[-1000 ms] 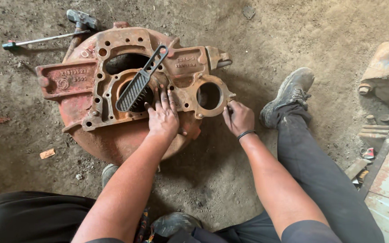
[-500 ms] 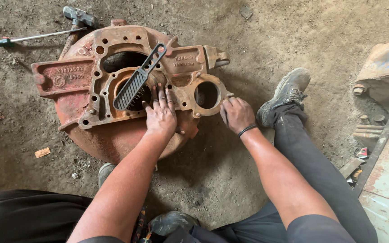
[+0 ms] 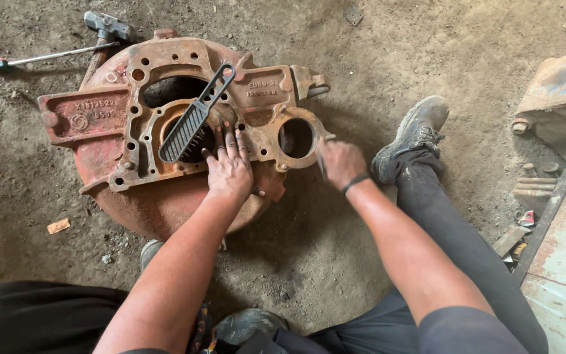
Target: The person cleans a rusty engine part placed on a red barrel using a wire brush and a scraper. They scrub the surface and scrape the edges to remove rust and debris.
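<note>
- The left hand point(image 3: 229, 172) lies flat and open on the rusty metal housing point(image 3: 165, 124), with its fingers spread out, pressing it down.
- The right hand point(image 3: 339, 160) is closed around a small thin tool point(image 3: 321, 164) and holds it against the edge of the housing, by the round hole point(image 3: 296, 137) on that side. The hand looks a bit blurry, so I cannot tell what kind of tool it is.
- The housing lies flat on the dirt floor point(image 3: 335, 262), between the person's knees and just beside the grey shoe point(image 3: 414, 134).
- The work looks only partly done. Rust and brown dirt cover most of the housing, and I see no clean shiny part yet. The spot by the round hole looks like the one being worked on, and the rest seems left to do.
- The housing is big, heavy-looking and reddish orange. It has a wide round bottom part, a flat plate on top, large openings in the middle and many little bolt holes around them.
- A black wire brush point(image 3: 194, 118) rests on top of the housing, across the middle opening. No hand touches it.
- Farther away, a hammer point(image 3: 103, 33) and a long thin rod point(image 3: 47, 58) lie on the floor behind the housing.
</note>
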